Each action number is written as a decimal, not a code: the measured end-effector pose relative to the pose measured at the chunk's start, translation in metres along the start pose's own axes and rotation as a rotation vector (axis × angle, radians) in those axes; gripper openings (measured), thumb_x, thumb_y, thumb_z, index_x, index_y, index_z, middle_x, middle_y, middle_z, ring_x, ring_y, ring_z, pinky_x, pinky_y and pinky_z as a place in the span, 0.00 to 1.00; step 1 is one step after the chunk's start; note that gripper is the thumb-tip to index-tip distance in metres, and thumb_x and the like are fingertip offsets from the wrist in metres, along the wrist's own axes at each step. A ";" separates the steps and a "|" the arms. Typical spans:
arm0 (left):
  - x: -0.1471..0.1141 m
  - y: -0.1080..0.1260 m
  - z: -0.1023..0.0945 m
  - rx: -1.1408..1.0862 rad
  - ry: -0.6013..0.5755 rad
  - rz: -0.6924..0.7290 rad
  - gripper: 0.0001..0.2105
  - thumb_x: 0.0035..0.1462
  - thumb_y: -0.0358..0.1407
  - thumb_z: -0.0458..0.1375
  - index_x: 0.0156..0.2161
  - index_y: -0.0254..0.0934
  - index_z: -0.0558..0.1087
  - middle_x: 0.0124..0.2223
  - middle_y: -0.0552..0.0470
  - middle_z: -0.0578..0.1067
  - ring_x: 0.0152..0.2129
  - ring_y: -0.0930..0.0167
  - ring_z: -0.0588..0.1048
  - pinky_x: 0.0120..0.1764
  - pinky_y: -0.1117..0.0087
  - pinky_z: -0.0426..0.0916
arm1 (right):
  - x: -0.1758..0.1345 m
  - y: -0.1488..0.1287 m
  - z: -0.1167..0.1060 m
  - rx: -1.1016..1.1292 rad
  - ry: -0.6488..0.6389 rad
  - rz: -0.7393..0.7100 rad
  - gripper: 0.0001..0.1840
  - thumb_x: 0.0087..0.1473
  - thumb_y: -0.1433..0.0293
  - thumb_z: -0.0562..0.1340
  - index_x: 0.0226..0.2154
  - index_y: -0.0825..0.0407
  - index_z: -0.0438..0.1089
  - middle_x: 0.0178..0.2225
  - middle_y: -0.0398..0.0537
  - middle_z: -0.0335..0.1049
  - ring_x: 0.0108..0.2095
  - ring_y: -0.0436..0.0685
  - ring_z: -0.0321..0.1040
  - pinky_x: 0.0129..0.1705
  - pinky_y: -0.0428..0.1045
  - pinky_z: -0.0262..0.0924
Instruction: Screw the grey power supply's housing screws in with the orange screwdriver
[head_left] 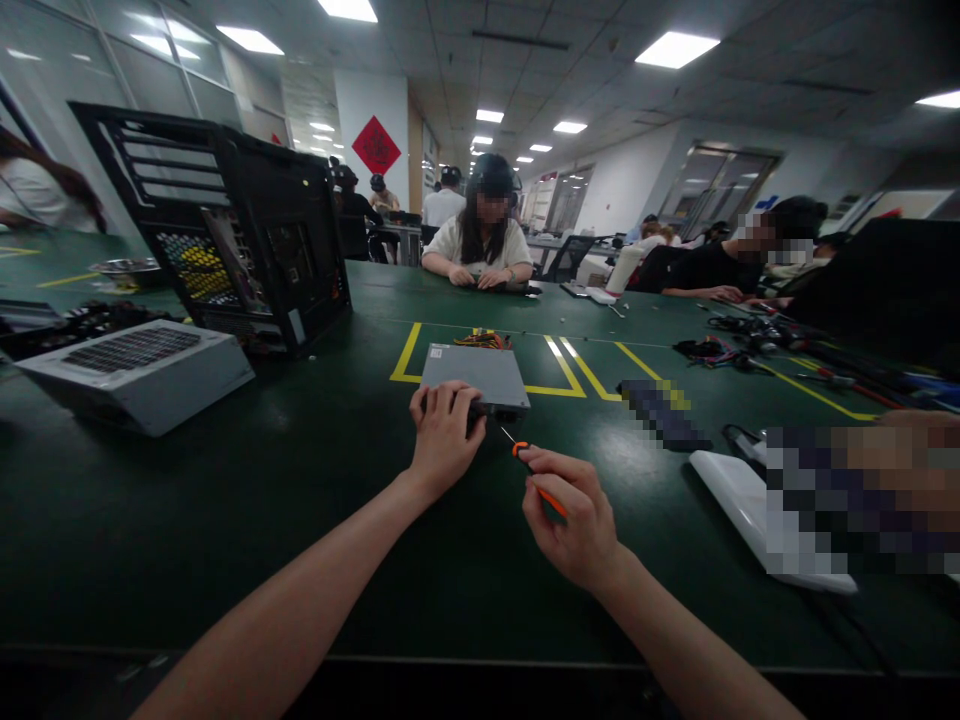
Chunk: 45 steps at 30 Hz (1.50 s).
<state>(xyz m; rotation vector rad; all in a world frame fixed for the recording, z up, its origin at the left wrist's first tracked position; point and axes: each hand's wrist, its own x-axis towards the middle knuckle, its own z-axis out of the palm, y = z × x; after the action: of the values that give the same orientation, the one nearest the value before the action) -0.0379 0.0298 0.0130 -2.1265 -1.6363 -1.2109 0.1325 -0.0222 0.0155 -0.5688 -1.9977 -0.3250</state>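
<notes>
A grey computer power supply (480, 372) lies flat on the green table, its bundle of coloured cables (484, 340) at the far side. My left hand (448, 430) grips its near edge, fingers curled over the top; what lies under the fingers is partly hidden. In my right hand (574, 510) is a thin screwdriver (555, 497) with an orange and black handle. Its tip points up and left, close to the near face of the power supply beside my left thumb. Whether the tip touches the face, I cannot tell.
On the left stand a black computer case (289, 240) and a second power supply (139, 370). To the right lie a white flat device (750, 520), a dark pixelated object (660, 412) and tangled cables (709, 350). Across the table (315, 560) sits a person (480, 235).
</notes>
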 end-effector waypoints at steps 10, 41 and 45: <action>0.000 -0.001 0.001 -0.008 0.002 0.009 0.12 0.53 0.33 0.55 0.44 0.41 0.65 0.47 0.49 0.68 0.47 0.66 0.64 0.55 0.59 0.46 | 0.008 -0.008 -0.008 -0.261 0.013 -0.103 0.18 0.46 0.77 0.63 0.40 0.51 0.60 0.37 0.51 0.65 0.35 0.53 0.64 0.31 0.48 0.66; 0.002 -0.001 0.004 0.008 0.011 0.014 0.11 0.52 0.33 0.55 0.43 0.40 0.65 0.47 0.47 0.68 0.47 0.64 0.65 0.58 0.54 0.42 | 0.007 -0.003 -0.007 -0.118 0.035 -0.003 0.21 0.47 0.80 0.58 0.44 0.49 0.58 0.42 0.52 0.64 0.42 0.57 0.65 0.38 0.53 0.68; 0.002 -0.001 0.004 0.006 0.017 0.015 0.12 0.51 0.32 0.55 0.43 0.40 0.65 0.47 0.47 0.68 0.47 0.64 0.66 0.58 0.54 0.41 | 0.008 -0.003 -0.008 -0.138 0.026 0.027 0.22 0.48 0.77 0.59 0.46 0.49 0.57 0.43 0.53 0.62 0.44 0.59 0.64 0.39 0.56 0.68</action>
<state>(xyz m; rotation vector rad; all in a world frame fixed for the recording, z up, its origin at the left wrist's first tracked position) -0.0369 0.0339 0.0115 -2.1158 -1.6119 -1.2146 0.1334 -0.0266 0.0260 -0.6738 -1.9514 -0.4538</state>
